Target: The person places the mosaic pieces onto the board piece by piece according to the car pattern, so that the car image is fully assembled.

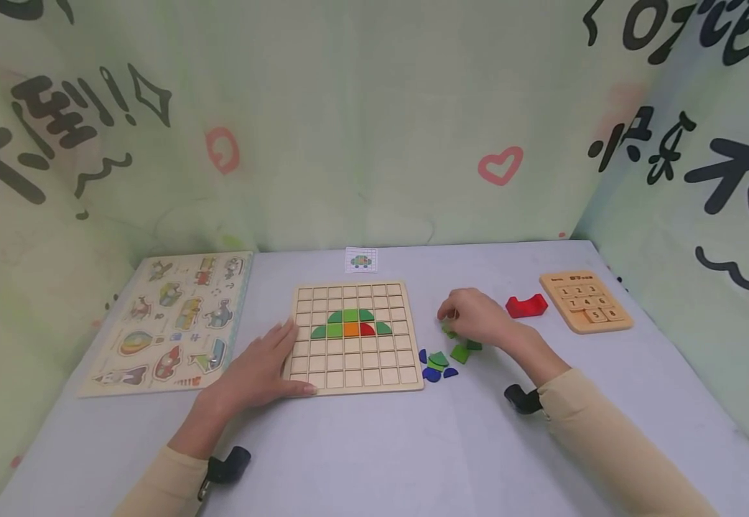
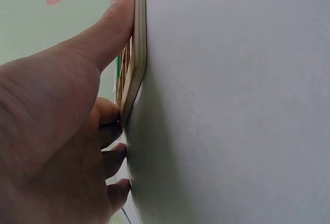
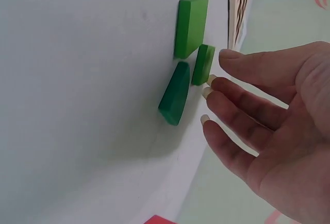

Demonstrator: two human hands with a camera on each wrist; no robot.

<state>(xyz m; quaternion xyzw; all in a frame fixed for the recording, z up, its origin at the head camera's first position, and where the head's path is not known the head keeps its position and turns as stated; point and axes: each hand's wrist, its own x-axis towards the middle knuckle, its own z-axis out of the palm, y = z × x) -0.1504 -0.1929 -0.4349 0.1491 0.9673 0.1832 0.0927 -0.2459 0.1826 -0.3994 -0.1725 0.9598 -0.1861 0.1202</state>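
A wooden grid board (image 1: 355,373) holds a domed pattern of green pieces (image 1: 350,315), with an orange square (image 1: 351,329) and a red piece (image 1: 367,329) in it. My left hand (image 1: 259,373) rests at its near left corner, thumb (image 2: 121,15) along the front edge and fingers by the left side. To the board's right, my right hand (image 1: 480,317) reaches down over loose green pieces. In the right wrist view its thumb and fingertips are parted, right by a small green block (image 3: 203,64). A larger light green block (image 3: 191,27) and a dark green piece (image 3: 176,94) lie beside that one.
Blue pieces (image 1: 432,374) lie near the board's right edge. A red block (image 1: 526,306) and a wooden number board (image 1: 586,301) stand farther right. At left lies a picture puzzle board (image 1: 174,323). A small pattern card (image 1: 361,260) sits behind the grid board.
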